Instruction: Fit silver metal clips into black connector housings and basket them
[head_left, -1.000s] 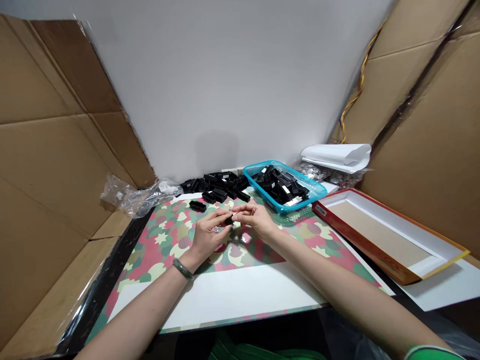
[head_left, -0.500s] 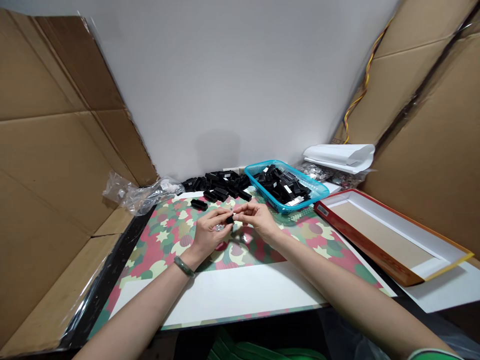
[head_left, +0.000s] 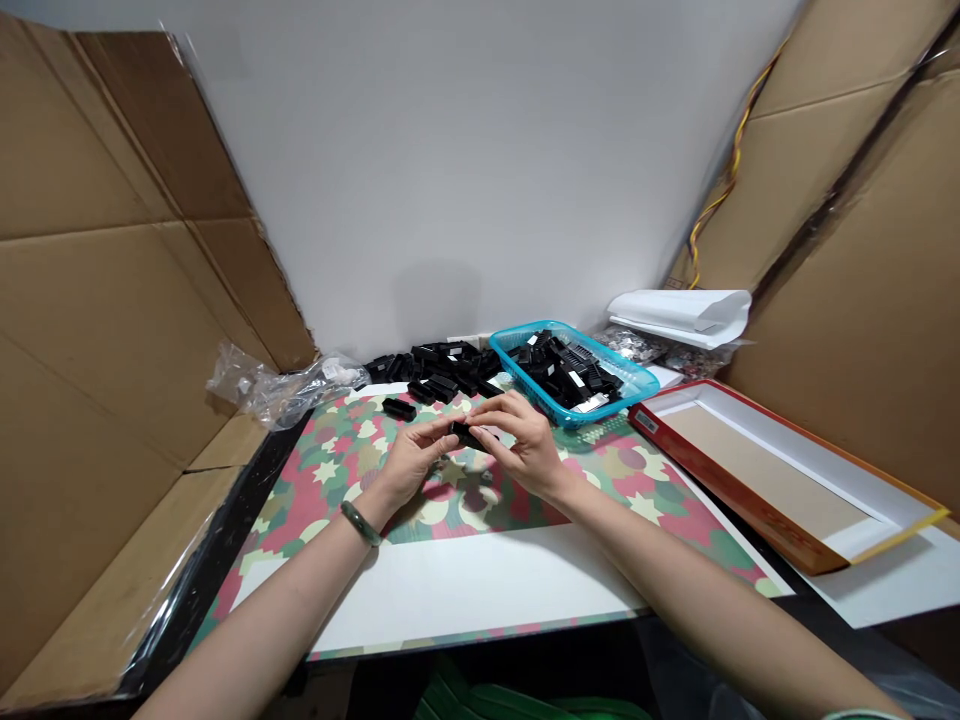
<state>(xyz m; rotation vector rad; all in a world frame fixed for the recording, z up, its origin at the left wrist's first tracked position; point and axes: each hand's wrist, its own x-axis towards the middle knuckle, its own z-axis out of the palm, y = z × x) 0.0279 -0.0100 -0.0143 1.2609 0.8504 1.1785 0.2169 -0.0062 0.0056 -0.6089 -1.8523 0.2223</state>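
Between my two hands is a small black oblong plastic piece, held above the patterned mat. The fingers of my left hand pinch its left end. My right hand grips the right part, with thumb and fingers partly covering it. Just beyond my hands, a similar loose black piece lies on the mat. Farther back is a heap of black pieces against the wall. A green bangle is on my left wrist.
A blue basket of black parts stands behind my right hand. To the right lies a shallow red-edged box. Clear plastic bags are at the back left. Cardboard panels rise on both sides. White paper covers the mat's front.
The black piece has turned and now shows more of its length. My right hand has shifted over its right part; my left hand has moved slightly left.
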